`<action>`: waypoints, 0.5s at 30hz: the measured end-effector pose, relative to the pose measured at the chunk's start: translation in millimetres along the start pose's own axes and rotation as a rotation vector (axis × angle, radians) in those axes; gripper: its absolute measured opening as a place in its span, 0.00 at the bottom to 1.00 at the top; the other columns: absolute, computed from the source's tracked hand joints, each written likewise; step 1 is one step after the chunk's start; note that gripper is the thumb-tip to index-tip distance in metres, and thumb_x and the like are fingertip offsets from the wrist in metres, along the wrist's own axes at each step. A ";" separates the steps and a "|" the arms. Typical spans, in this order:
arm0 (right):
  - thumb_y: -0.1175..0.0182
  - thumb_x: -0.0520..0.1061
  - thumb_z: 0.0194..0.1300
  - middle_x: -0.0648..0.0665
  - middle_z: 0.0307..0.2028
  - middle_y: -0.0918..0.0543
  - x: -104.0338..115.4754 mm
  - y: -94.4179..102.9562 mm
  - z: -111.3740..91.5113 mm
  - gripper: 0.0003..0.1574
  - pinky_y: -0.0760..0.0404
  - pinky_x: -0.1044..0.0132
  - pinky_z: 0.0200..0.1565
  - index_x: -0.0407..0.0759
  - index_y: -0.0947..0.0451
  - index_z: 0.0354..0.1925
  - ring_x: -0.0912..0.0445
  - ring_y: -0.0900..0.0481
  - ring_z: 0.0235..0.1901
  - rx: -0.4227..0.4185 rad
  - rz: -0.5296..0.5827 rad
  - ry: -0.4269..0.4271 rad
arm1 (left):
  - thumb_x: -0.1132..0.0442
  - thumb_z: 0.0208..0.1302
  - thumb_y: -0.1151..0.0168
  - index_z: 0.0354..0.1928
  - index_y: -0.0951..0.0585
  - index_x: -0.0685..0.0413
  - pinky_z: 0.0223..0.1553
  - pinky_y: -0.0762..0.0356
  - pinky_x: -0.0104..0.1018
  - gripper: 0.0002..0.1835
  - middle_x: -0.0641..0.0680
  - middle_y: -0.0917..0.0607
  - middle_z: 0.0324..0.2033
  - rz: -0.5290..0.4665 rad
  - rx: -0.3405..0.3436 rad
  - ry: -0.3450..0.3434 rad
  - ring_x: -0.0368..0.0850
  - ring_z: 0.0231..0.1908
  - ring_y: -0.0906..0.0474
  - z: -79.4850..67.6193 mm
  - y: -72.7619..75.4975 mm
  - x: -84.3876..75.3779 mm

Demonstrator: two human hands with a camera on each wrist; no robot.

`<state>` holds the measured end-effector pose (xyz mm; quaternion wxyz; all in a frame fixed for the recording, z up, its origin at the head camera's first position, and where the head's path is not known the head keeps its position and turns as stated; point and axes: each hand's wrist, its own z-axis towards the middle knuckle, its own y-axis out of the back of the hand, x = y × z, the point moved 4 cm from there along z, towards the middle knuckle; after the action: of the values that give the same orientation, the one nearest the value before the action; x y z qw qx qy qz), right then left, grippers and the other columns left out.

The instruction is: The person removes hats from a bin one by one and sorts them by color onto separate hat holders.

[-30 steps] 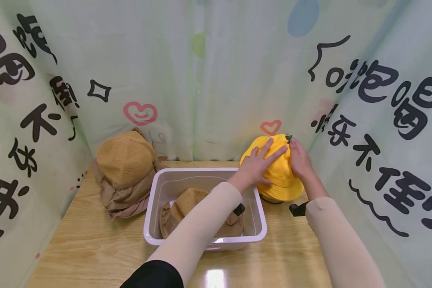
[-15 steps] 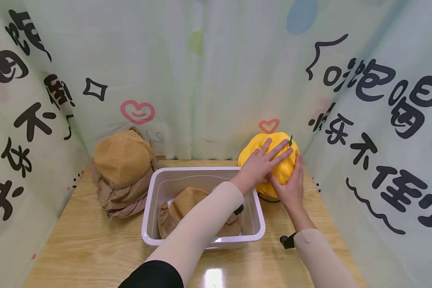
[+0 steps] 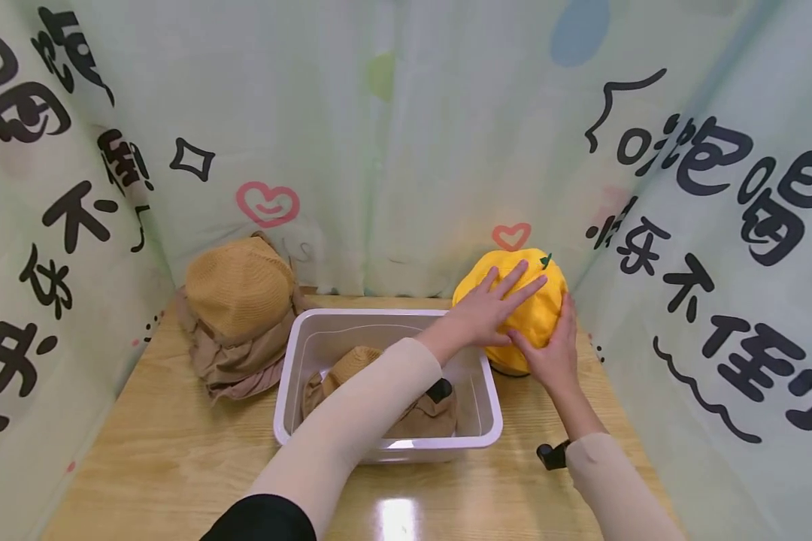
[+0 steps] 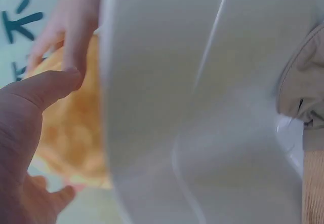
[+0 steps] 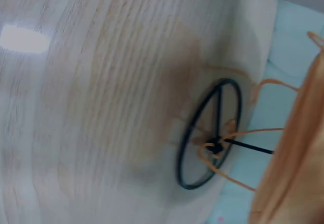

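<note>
A yellow cloth hat with a small green leaf-like tip sits at the back right of the table. My left hand lies across its crown with fingers spread. The right hand touches the hat's lower right side, thumb in front and fingers straight along the edge. In the right wrist view, the hat's brim hangs above a stand with a black ring base, and thin cords dangle near it; that hand is not visible there. The left wrist view shows the hat between both hands.
A pale lilac bin stands mid-table under my left forearm. Inside lies a brown hat with a woven crown. Another tan woven hat with brown cloth sits left of the bin. Printed curtains enclose the table.
My right hand has slid from the hat's upper right side, beside the green tip, down to its lower right side. The left hand stays spread over the crown, and the yellow cloth has shifted slightly.
</note>
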<state>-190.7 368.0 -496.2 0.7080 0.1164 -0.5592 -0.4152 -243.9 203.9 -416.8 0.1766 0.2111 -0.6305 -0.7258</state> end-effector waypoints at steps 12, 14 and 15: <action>0.24 0.53 0.54 0.45 0.80 0.62 62.8 11.1 -19.2 0.73 0.60 0.30 0.70 0.54 0.63 0.81 0.46 0.67 0.79 0.056 0.060 0.210 | 0.54 0.76 0.48 0.80 0.51 0.45 0.71 0.39 0.42 0.37 0.58 0.36 0.73 -0.453 -0.145 0.056 0.51 0.71 0.38 -73.3 63.1 41.7; 0.24 0.52 0.53 0.44 0.80 0.62 74.2 9.7 -24.7 0.73 0.60 0.29 0.70 0.53 0.63 0.81 0.46 0.68 0.79 0.092 0.072 0.243 | 0.56 0.77 0.49 0.79 0.46 0.49 0.71 0.38 0.41 0.33 0.57 0.34 0.72 -0.465 -0.159 0.058 0.50 0.71 0.37 -86.7 69.6 47.7; 0.23 0.51 0.53 0.43 0.80 0.62 79.4 8.7 -27.4 0.73 0.60 0.28 0.69 0.53 0.63 0.81 0.45 0.68 0.79 0.111 0.076 0.256 | 0.58 0.77 0.50 0.78 0.43 0.50 0.70 0.38 0.40 0.31 0.57 0.33 0.71 -0.469 -0.165 0.059 0.49 0.70 0.36 -93.3 72.7 50.7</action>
<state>-160.0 308.2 -445.1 0.7813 0.1860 -0.4903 -0.3384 -238.3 88.7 -360.0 0.0380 0.3575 -0.4974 -0.7895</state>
